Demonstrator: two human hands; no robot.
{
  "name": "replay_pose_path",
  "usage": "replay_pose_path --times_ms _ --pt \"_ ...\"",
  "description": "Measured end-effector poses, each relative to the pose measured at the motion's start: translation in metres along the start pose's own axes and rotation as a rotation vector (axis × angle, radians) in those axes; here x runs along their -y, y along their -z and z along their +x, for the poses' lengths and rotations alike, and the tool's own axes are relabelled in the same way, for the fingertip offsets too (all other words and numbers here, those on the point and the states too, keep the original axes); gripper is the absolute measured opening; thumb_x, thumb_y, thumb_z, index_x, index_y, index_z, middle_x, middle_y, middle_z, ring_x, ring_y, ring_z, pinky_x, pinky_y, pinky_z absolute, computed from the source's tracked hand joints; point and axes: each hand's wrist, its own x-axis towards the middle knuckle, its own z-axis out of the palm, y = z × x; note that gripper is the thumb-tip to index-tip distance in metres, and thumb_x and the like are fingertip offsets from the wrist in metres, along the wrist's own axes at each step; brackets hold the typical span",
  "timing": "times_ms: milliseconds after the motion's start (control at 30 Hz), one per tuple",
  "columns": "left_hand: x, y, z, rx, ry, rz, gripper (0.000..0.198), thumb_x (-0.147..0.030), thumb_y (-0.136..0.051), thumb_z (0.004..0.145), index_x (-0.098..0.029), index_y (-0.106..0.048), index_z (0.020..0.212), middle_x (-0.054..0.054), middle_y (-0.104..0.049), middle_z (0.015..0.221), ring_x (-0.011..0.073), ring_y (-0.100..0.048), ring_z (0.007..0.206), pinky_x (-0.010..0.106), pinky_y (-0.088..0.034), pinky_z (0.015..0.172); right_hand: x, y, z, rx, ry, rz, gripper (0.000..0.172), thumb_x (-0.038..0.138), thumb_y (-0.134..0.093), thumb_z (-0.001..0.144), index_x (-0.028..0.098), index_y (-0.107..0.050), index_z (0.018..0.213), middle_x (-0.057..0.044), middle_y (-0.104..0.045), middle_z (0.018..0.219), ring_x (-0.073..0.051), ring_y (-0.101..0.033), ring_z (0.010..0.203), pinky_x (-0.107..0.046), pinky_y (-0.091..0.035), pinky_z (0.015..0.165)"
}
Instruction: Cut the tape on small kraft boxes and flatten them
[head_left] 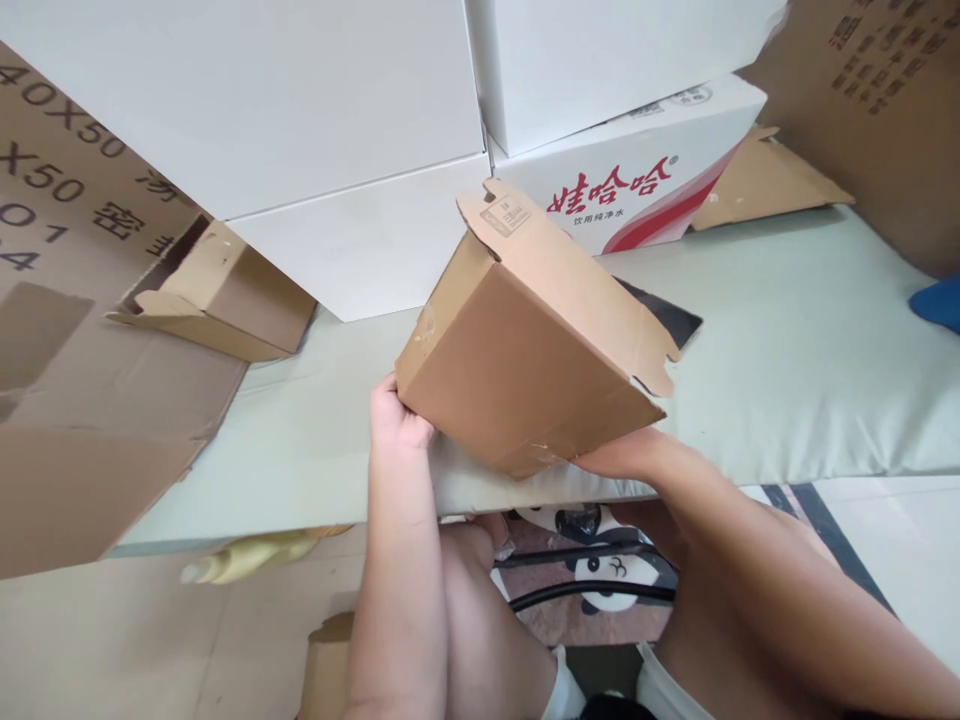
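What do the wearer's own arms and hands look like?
The left hand and right hand are ungloved. The left forearm and right forearm show no sleeves, cables, watch or bracelet. Too little of the hands shows to rule out rings.

From the person's head, the single camera looks forward and steeply down, near the left hand (400, 416) and right hand (628, 454).

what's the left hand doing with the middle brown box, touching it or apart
Touching: the head view shows the left hand against the lower left corner of the middle brown box, with no visible gap.
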Motion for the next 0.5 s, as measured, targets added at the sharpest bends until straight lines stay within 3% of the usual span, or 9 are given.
replay_pose_path --times_ms 200,300,400,500 --pt "-0.003 -0.012 -0.01 -0.085 0.002 0.013 0.042 -0.004 -0.041 0.083 -0.007 -0.069 0.113 0.005 -0.071 0.061 0.0177 -0.07 0.052 0.025 -0.058 0.052 0.015 0.013 0.007 0.095 -0.061 -0.013 0.012 0.029 -0.062 0.087 0.027 -0.07 0.096 -0.008 -0.079 0.105 -0.031 -0.072 0.1 -0.046 -0.061 0.084" --pt "-0.006 -0.011 -0.008 -0.133 -0.033 0.009 0.041 -0.003 -0.04 0.083 -0.007 -0.069 0.11 0.003 -0.069 0.058 0.0168 -0.068 0.049 0.024 -0.057 0.05 0.018 0.028 0.011 0.079 -0.012 0.027 0.017 0.025 -0.058 0.085 0.024 -0.071 0.095 -0.009 -0.078 0.106 -0.031 -0.072 0.104 -0.045 -0.061 0.086" --pt "-0.009 -0.007 -0.005 -0.156 -0.056 0.003 0.038 -0.004 -0.039 0.085 -0.008 -0.069 0.107 0.003 -0.069 0.059 0.0166 -0.068 0.049 0.024 -0.057 0.05 0.021 0.047 0.018 -0.127 -0.049 0.124 0.016 0.025 -0.055 0.082 0.023 -0.07 0.089 -0.009 -0.077 0.1 -0.032 -0.071 0.105 -0.048 -0.058 0.09" --pt "-0.009 -0.004 -0.002 -0.152 -0.064 0.01 0.04 -0.003 -0.039 0.083 -0.008 -0.069 0.108 0.003 -0.069 0.06 0.017 -0.069 0.05 0.025 -0.058 0.052 0.022 0.061 0.021 -0.483 -0.321 0.246 0.015 0.029 -0.051 0.085 0.024 -0.059 0.074 -0.004 -0.068 0.076 -0.028 -0.069 0.084 -0.045 -0.057 0.08"
